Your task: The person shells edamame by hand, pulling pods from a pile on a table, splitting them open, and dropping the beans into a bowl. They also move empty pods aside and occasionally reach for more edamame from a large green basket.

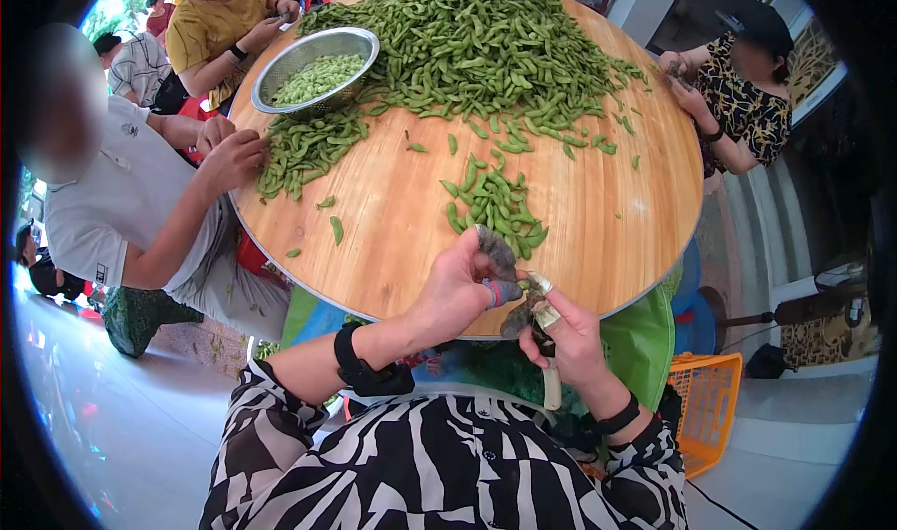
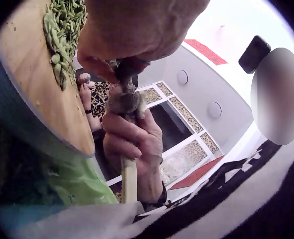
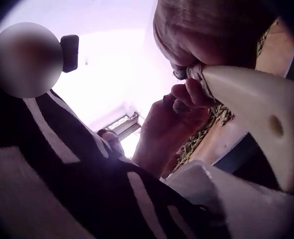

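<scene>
Both hands meet over the near edge of the round wooden table (image 1: 383, 259). My left hand (image 1: 448, 292), with grey coverings on some fingers, pinches a small green soybean pod (image 1: 524, 285), mostly hidden by the fingers. Close against it, my right hand (image 1: 575, 341) grips a tool by its cream handle (image 1: 552, 390); the handle (image 3: 246, 97) has a hole near its end in the right wrist view, and its working end is hidden. White and grey wraps cover some right fingers. Just beyond the hands lies a small group of green pods (image 1: 500, 203).
A big heap of soybean pods (image 1: 486, 44) covers the far table. A metal colander (image 1: 360, 80) of shelled beans stands at the left, by a smaller pod pile (image 1: 308, 152). Other people sit left and right. An orange crate (image 1: 705, 409) is at the lower right.
</scene>
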Demonstrator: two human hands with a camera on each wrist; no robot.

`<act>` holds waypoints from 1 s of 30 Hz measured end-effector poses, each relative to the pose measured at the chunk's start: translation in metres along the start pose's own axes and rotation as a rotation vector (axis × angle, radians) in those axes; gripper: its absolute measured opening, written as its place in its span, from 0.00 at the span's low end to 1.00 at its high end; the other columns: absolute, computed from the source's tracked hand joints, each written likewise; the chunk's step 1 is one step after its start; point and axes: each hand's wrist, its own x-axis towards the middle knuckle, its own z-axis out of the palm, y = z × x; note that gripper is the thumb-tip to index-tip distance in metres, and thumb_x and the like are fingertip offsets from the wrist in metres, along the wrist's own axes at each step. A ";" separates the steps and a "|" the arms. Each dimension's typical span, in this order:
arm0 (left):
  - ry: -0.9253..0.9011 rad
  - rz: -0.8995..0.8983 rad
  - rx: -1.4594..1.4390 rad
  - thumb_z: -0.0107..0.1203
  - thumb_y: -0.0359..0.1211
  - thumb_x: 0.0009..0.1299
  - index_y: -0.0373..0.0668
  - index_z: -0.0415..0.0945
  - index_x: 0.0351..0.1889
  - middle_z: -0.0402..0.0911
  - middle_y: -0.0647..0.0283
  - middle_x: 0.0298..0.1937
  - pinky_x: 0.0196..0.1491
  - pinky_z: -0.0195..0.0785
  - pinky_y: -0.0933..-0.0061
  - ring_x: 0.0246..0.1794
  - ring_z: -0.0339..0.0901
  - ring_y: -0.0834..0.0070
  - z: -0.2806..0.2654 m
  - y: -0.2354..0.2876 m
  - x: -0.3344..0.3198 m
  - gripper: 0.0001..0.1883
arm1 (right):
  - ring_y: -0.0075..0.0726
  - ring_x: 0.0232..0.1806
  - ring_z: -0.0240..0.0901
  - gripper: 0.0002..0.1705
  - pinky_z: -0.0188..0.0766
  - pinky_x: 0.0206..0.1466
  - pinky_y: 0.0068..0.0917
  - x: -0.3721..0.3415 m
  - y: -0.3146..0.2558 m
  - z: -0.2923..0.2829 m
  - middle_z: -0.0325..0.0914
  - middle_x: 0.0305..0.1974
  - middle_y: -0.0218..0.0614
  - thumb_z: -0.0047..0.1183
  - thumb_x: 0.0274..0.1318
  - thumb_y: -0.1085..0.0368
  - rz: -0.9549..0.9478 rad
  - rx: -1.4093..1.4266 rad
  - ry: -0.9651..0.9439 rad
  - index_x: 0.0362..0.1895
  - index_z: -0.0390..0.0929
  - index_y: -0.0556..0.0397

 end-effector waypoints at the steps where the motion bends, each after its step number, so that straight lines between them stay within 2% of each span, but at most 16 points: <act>1: 0.006 0.004 0.007 0.61 0.17 0.58 0.40 0.67 0.47 0.80 0.62 0.40 0.46 0.73 0.75 0.42 0.78 0.77 0.001 -0.001 -0.001 0.21 | 0.18 0.17 0.61 0.25 0.56 0.18 0.14 -0.001 -0.001 -0.001 0.71 0.22 0.33 0.36 0.71 0.61 0.002 0.004 0.002 0.69 0.59 0.54; 3: 0.009 0.002 0.016 0.60 0.16 0.58 0.40 0.67 0.48 0.80 0.62 0.39 0.44 0.73 0.76 0.41 0.78 0.77 0.004 0.001 -0.001 0.22 | 0.17 0.16 0.60 0.22 0.55 0.17 0.14 -0.003 -0.003 -0.003 0.69 0.22 0.31 0.37 0.70 0.65 -0.014 -0.006 0.007 0.66 0.64 0.55; 7: -0.036 -0.109 -0.043 0.58 0.16 0.58 0.39 0.66 0.49 0.80 0.61 0.37 0.37 0.73 0.76 0.35 0.78 0.76 0.008 0.003 0.002 0.22 | 0.17 0.16 0.59 0.21 0.54 0.17 0.14 -0.009 0.002 -0.010 0.68 0.22 0.28 0.38 0.69 0.68 -0.060 -0.028 0.048 0.64 0.67 0.56; 9: -0.063 -0.146 -0.073 0.57 0.16 0.59 0.39 0.66 0.49 0.80 0.60 0.36 0.35 0.72 0.76 0.34 0.78 0.75 0.009 0.001 0.003 0.21 | 0.17 0.16 0.59 0.20 0.53 0.16 0.15 -0.012 0.005 -0.017 0.68 0.24 0.26 0.38 0.68 0.70 -0.102 -0.017 0.000 0.63 0.69 0.57; 11: -0.168 -0.317 -0.389 0.53 0.17 0.62 0.39 0.66 0.48 0.80 0.59 0.36 0.32 0.72 0.74 0.33 0.78 0.74 0.009 -0.004 0.004 0.17 | 0.17 0.17 0.60 0.21 0.55 0.17 0.15 -0.016 0.010 -0.025 0.69 0.25 0.27 0.40 0.67 0.71 -0.127 -0.008 -0.024 0.63 0.68 0.57; 13: -0.189 -0.388 -0.454 0.52 0.18 0.63 0.39 0.65 0.48 0.80 0.58 0.36 0.32 0.72 0.73 0.33 0.78 0.73 0.010 -0.012 0.005 0.16 | 0.18 0.17 0.60 0.22 0.57 0.18 0.16 -0.020 0.016 -0.031 0.70 0.26 0.27 0.42 0.66 0.72 -0.150 0.002 -0.041 0.63 0.68 0.57; 14: -0.210 -0.448 -0.524 0.50 0.18 0.64 0.39 0.65 0.47 0.80 0.58 0.37 0.32 0.73 0.72 0.33 0.78 0.72 0.011 -0.014 0.005 0.14 | 0.19 0.18 0.61 0.23 0.60 0.20 0.17 -0.020 0.018 -0.034 0.70 0.26 0.28 0.44 0.64 0.73 -0.301 -0.289 -0.014 0.63 0.68 0.57; 15: -0.211 -0.451 -0.520 0.50 0.18 0.64 0.39 0.65 0.47 0.80 0.58 0.37 0.32 0.73 0.72 0.33 0.78 0.72 0.013 -0.016 0.006 0.14 | 0.19 0.19 0.62 0.24 0.63 0.22 0.18 -0.021 0.019 -0.036 0.71 0.26 0.29 0.46 0.62 0.74 -0.449 -0.581 0.014 0.63 0.68 0.57; 17: -0.105 -0.399 -0.409 0.50 0.20 0.64 0.39 0.65 0.45 0.79 0.57 0.37 0.31 0.73 0.72 0.33 0.79 0.71 0.019 -0.021 0.005 0.13 | 0.19 0.20 0.63 0.25 0.64 0.24 0.18 -0.025 0.021 -0.039 0.71 0.26 0.31 0.48 0.60 0.75 -0.390 -0.576 0.028 0.63 0.68 0.57; 19: -0.084 -0.366 -0.332 0.51 0.20 0.63 0.39 0.64 0.46 0.79 0.58 0.37 0.30 0.71 0.73 0.32 0.78 0.72 0.026 -0.025 0.004 0.14 | 0.20 0.21 0.65 0.26 0.66 0.27 0.19 -0.028 0.021 -0.039 0.72 0.26 0.32 0.50 0.58 0.75 -0.335 -0.576 0.037 0.63 0.68 0.57; 21: -0.064 -0.335 -0.259 0.52 0.21 0.62 0.39 0.64 0.46 0.79 0.58 0.37 0.29 0.69 0.74 0.31 0.78 0.73 0.030 -0.029 0.002 0.15 | 0.22 0.23 0.67 0.23 0.67 0.28 0.20 -0.031 0.020 -0.037 0.74 0.27 0.32 0.53 0.57 0.73 -0.229 -0.451 0.075 0.58 0.72 0.59; 23: -0.080 -0.325 -0.081 0.52 0.21 0.59 0.38 0.66 0.46 0.78 0.58 0.36 0.30 0.69 0.75 0.31 0.77 0.75 0.033 -0.033 0.001 0.17 | 0.23 0.23 0.67 0.20 0.67 0.28 0.22 -0.030 0.021 -0.036 0.74 0.27 0.33 0.54 0.55 0.73 -0.250 -0.482 0.115 0.54 0.73 0.60; 25: -0.104 -0.332 -0.069 0.52 0.19 0.57 0.37 0.66 0.46 0.78 0.57 0.36 0.30 0.69 0.75 0.30 0.76 0.75 0.035 -0.034 0.001 0.18 | 0.24 0.23 0.68 0.18 0.68 0.29 0.23 -0.029 0.020 -0.035 0.75 0.27 0.34 0.56 0.54 0.73 -0.273 -0.513 0.145 0.50 0.74 0.60; 27: -0.119 -0.329 -0.047 0.52 0.18 0.56 0.37 0.67 0.46 0.78 0.57 0.36 0.30 0.69 0.75 0.29 0.76 0.76 0.031 -0.029 -0.001 0.18 | 0.31 0.22 0.69 0.14 0.68 0.29 0.27 -0.029 0.017 -0.035 0.74 0.26 0.37 0.57 0.50 0.73 -0.316 -0.715 0.159 0.44 0.75 0.59; 30: -0.179 -0.414 0.103 0.52 0.17 0.55 0.37 0.70 0.42 0.79 0.59 0.36 0.31 0.68 0.73 0.29 0.74 0.77 0.017 -0.014 -0.008 0.16 | 0.36 0.22 0.70 0.14 0.68 0.29 0.28 -0.032 0.018 -0.043 0.73 0.25 0.41 0.57 0.48 0.73 -0.353 -0.778 0.087 0.41 0.75 0.59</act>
